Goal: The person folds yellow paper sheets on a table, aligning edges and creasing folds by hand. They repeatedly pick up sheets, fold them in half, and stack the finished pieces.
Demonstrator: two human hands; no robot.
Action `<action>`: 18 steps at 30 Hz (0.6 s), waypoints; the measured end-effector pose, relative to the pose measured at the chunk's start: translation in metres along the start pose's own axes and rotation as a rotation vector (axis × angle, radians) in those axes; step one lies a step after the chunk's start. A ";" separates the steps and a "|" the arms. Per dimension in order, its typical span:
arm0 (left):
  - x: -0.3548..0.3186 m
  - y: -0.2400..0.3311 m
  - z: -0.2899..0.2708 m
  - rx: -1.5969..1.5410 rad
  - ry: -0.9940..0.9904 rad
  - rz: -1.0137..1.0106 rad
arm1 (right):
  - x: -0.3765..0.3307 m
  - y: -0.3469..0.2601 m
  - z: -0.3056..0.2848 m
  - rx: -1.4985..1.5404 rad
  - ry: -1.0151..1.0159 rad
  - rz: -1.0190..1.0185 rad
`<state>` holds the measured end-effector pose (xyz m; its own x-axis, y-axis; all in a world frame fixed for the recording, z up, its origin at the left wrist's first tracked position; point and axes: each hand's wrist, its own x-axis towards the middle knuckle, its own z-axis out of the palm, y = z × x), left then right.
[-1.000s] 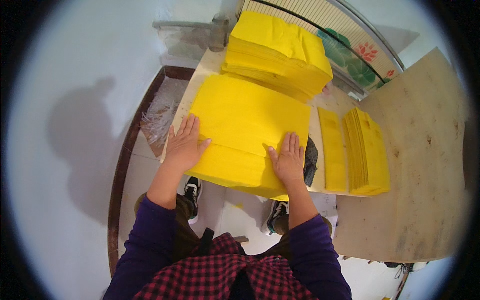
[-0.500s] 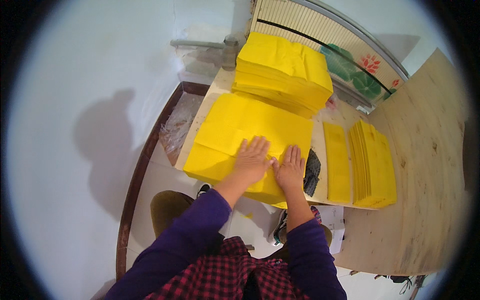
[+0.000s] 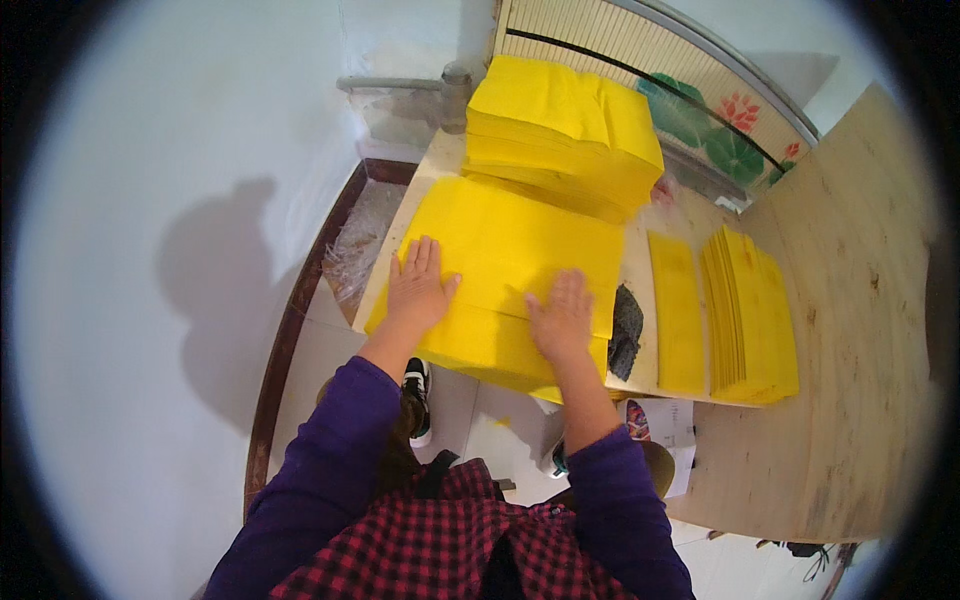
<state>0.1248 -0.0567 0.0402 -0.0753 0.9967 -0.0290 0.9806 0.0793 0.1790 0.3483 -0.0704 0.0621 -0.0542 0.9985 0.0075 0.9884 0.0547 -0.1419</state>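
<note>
Both my hands lie palm down on a stack of yellow felt-like sheets (image 3: 500, 240) at the near edge of a wooden table. My left hand (image 3: 418, 290) rests on the left part of the top sheet, fingers stretched and thumb out. Toward the stack's right side, my right hand (image 3: 561, 318) touches the sheet with spread fingers, slightly blurred. The top sheet has a crosswise edge or fold running between the hands. Neither hand grips anything.
Behind is a taller yellow stack (image 3: 560, 120). To the right are a dark grey cloth (image 3: 625, 332), a flat folded yellow piece (image 3: 676, 315) and a row of folded yellow pieces (image 3: 750, 320). A glass jar (image 3: 455, 98) stands back left; a wooden board (image 3: 840, 330) borders the right.
My hands were close together near the stack's middle right. My left hand has moved left across the sheet, so the hands are now apart; the right shifted slightly left.
</note>
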 end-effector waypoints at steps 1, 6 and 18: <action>0.001 0.000 0.000 0.005 -0.003 -0.001 | 0.003 -0.020 0.004 0.032 0.034 -0.085; 0.001 -0.001 0.000 0.028 0.011 0.009 | -0.004 -0.059 0.019 0.040 -0.096 -0.233; 0.000 -0.001 -0.006 -0.043 -0.022 0.013 | -0.036 0.056 0.010 -0.028 -0.035 0.018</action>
<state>0.1225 -0.0563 0.0461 -0.0578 0.9972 -0.0476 0.9727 0.0670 0.2220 0.4045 -0.1036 0.0435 -0.0411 0.9987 -0.0297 0.9928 0.0374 -0.1139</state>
